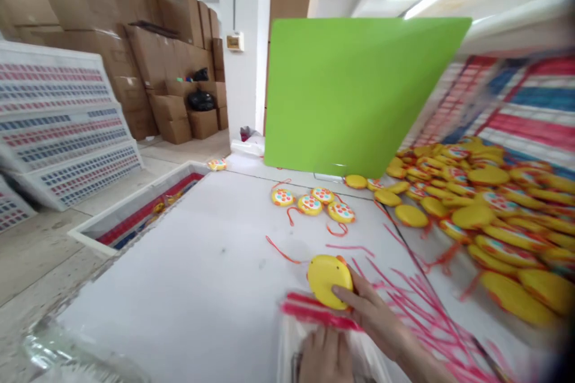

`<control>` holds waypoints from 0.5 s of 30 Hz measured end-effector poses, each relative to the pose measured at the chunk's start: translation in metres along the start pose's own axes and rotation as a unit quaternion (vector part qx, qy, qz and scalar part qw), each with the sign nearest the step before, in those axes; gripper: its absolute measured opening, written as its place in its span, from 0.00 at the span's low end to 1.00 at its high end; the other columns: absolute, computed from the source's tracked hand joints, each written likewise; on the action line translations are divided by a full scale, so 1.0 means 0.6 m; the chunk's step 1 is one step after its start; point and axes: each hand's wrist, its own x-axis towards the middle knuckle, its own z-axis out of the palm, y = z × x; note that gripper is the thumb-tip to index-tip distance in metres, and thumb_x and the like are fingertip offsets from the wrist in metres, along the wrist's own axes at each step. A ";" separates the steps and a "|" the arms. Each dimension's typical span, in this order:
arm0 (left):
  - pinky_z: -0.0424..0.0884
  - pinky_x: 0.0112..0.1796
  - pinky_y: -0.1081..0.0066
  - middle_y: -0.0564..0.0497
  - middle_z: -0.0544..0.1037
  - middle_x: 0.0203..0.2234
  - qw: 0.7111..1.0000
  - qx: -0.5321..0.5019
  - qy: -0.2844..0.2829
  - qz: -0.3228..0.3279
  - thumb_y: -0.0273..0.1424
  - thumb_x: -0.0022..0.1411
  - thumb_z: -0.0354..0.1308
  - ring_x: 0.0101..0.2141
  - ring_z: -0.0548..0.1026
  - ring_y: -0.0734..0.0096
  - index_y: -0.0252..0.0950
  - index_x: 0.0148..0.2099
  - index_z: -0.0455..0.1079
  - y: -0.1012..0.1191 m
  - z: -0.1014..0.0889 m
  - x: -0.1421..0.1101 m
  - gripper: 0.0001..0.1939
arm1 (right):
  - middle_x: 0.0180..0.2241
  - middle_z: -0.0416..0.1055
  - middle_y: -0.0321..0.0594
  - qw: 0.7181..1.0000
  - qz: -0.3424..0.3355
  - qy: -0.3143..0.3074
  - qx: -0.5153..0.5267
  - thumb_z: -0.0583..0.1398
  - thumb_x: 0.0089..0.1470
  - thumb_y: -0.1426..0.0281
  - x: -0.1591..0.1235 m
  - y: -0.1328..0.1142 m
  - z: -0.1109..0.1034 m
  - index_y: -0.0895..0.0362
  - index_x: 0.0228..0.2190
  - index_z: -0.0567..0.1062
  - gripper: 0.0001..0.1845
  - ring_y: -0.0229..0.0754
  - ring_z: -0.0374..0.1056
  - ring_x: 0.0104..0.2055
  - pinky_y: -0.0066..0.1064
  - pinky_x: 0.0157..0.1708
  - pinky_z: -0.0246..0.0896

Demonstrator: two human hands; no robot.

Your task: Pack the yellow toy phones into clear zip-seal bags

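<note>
My right hand (366,305) is closed on a round yellow toy (330,280), with its plain face up and the thumb pressed on top. An orange cord (283,251) trails from the toy's left side onto the white tabletop. My left hand (326,356) is low in the view, over a whitish, see-through container or bag (287,350). Its fingers are blurred, and whether they grip anything is unclear. A bright pink band (314,311) runs along the far edge of that container, just below the toy. Several similar toys (309,204) lie farther back, showing white faces with coloured dots.
A big pile of yellow toys (489,215) covers the right side. Pink strips (413,305) are scattered beside my right forearm. An upright green board (354,90) stands at the back. A lined crate (148,209) sits left of the white tabletop (188,287).
</note>
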 end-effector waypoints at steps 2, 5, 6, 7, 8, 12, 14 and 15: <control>0.69 0.36 0.61 0.41 0.76 0.36 1.000 -0.002 0.003 0.000 0.20 0.59 0.46 0.35 0.73 0.59 0.32 0.45 0.70 0.001 -0.007 0.002 0.15 | 0.48 0.69 0.43 1.000 -0.001 -0.001 0.013 0.65 0.43 0.61 -0.034 -0.005 -0.012 0.50 0.57 0.58 0.41 0.47 0.68 0.46 0.37 0.40 0.67; 0.68 0.39 0.60 0.43 0.74 0.36 0.997 -0.020 -0.076 0.026 0.18 0.57 0.45 0.38 0.71 0.59 0.31 0.43 0.69 -0.004 -0.034 0.018 0.16 | 0.49 0.68 0.43 0.999 -0.011 0.003 0.050 0.66 0.43 0.62 -0.067 -0.003 -0.023 0.49 0.56 0.61 0.38 0.47 0.67 0.47 0.39 0.43 0.66; 0.68 0.38 0.59 0.44 0.73 0.35 0.993 -0.027 -0.107 0.029 0.18 0.57 0.46 0.37 0.70 0.59 0.32 0.41 0.70 -0.006 -0.046 0.026 0.14 | 0.49 0.68 0.43 0.998 -0.016 0.005 0.068 0.66 0.44 0.62 -0.074 0.001 -0.027 0.49 0.55 0.62 0.37 0.47 0.67 0.48 0.39 0.43 0.66; 0.68 0.38 0.59 0.46 0.72 0.34 0.990 -0.032 -0.132 0.030 0.18 0.58 0.47 0.36 0.70 0.60 0.33 0.40 0.69 -0.008 -0.057 0.035 0.13 | 0.49 0.68 0.43 0.996 -0.019 0.008 0.084 0.66 0.44 0.61 -0.080 0.006 -0.030 0.49 0.55 0.63 0.37 0.47 0.67 0.48 0.39 0.44 0.66; 0.68 0.38 0.58 0.47 0.72 0.34 0.987 -0.038 -0.153 0.031 0.19 0.58 0.48 0.36 0.69 0.60 0.34 0.39 0.69 -0.010 -0.068 0.042 0.12 | 0.49 0.68 0.43 0.995 -0.020 0.012 0.095 0.66 0.43 0.61 -0.085 0.011 -0.034 0.50 0.55 0.63 0.36 0.47 0.66 0.48 0.40 0.44 0.66; 0.67 0.39 0.56 0.47 0.72 0.32 0.971 -0.097 -0.217 0.013 0.22 0.58 0.51 0.36 0.69 0.59 0.35 0.38 0.68 -0.022 -0.095 0.063 0.07 | 0.49 0.68 0.43 0.994 -0.026 0.044 0.098 0.67 0.41 0.61 -0.103 0.027 -0.047 0.51 0.54 0.64 0.38 0.49 0.65 0.50 0.39 0.43 0.67; 0.67 0.39 0.58 0.47 0.72 0.34 0.961 -0.161 -0.223 -0.035 0.23 0.57 0.52 0.37 0.69 0.59 0.35 0.41 0.66 -0.032 -0.097 0.062 0.08 | 0.49 0.68 0.43 0.994 -0.021 0.050 0.098 0.67 0.42 0.61 -0.113 0.032 -0.054 0.51 0.54 0.62 0.38 0.49 0.65 0.50 0.37 0.41 0.68; 0.68 0.40 0.59 0.47 0.72 0.35 0.954 -0.196 -0.216 -0.067 0.23 0.57 0.53 0.37 0.69 0.60 0.35 0.45 0.65 -0.037 -0.095 0.060 0.12 | 0.49 0.68 0.42 0.994 -0.012 0.044 0.100 0.66 0.43 0.61 -0.117 0.034 -0.057 0.50 0.55 0.61 0.38 0.48 0.66 0.49 0.37 0.39 0.69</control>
